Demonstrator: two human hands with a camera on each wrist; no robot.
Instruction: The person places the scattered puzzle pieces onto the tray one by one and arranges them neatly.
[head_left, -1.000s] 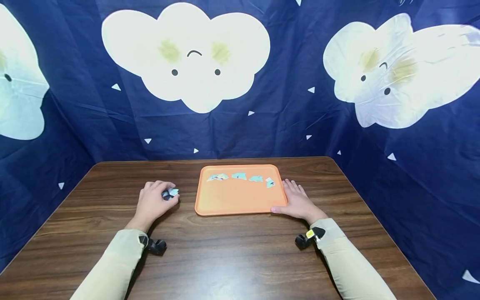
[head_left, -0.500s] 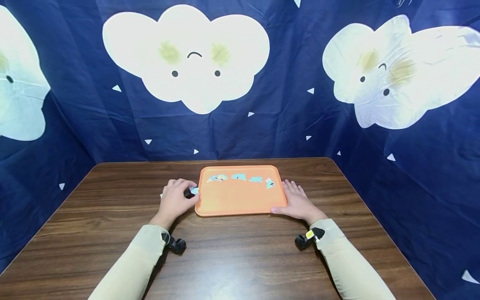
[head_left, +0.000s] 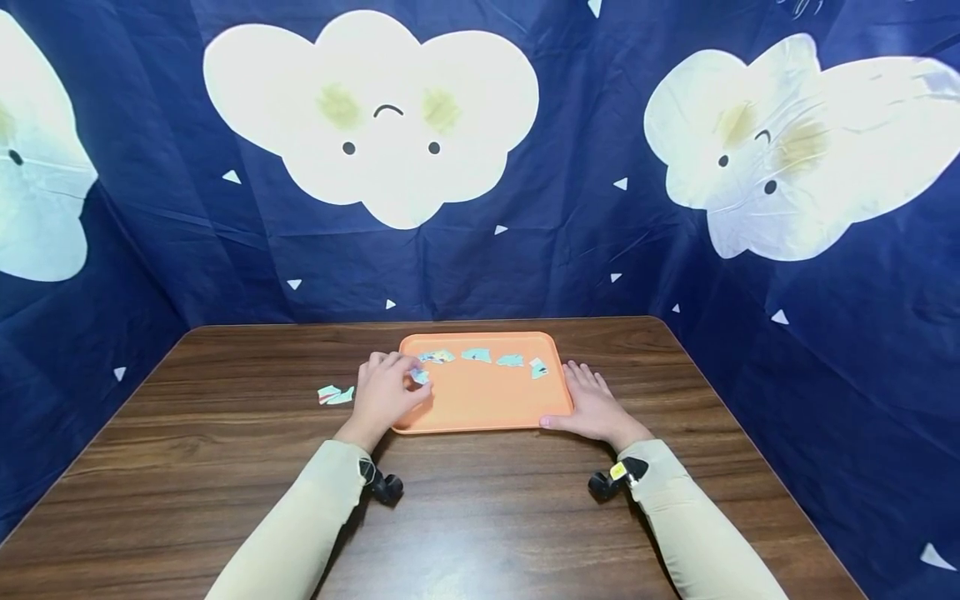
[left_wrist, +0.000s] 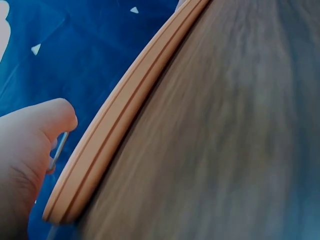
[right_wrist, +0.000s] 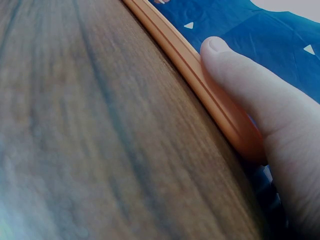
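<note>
Above the left part of an orange tray (head_left: 480, 404), my left hand (head_left: 385, 392) pinches a small, flat, light-blue picture piece (head_left: 420, 377) between thumb and fingers. In the left wrist view only the thin edge of that piece (left_wrist: 60, 149) shows below the thumb. My right hand (head_left: 595, 404) rests against the tray's front right corner, its fingers stretched along the right side. Its thumb (right_wrist: 235, 67) lies on the front rim. Several irregular printed pieces lie in a row at the tray's back, among them a light-blue one (head_left: 476, 355) and one at the right end (head_left: 538, 368).
More picture pieces (head_left: 328, 393) lie on the brown wooden table (head_left: 480, 508) left of my left hand. A dark blue curtain (head_left: 450, 271) with white clouds stands behind the table and on both sides. A small black camera sits on each wrist.
My left hand has moved right from the table to above the tray, carrying the picture piece. Pieces left on the table have come into view behind it. My right hand stays in place.
</note>
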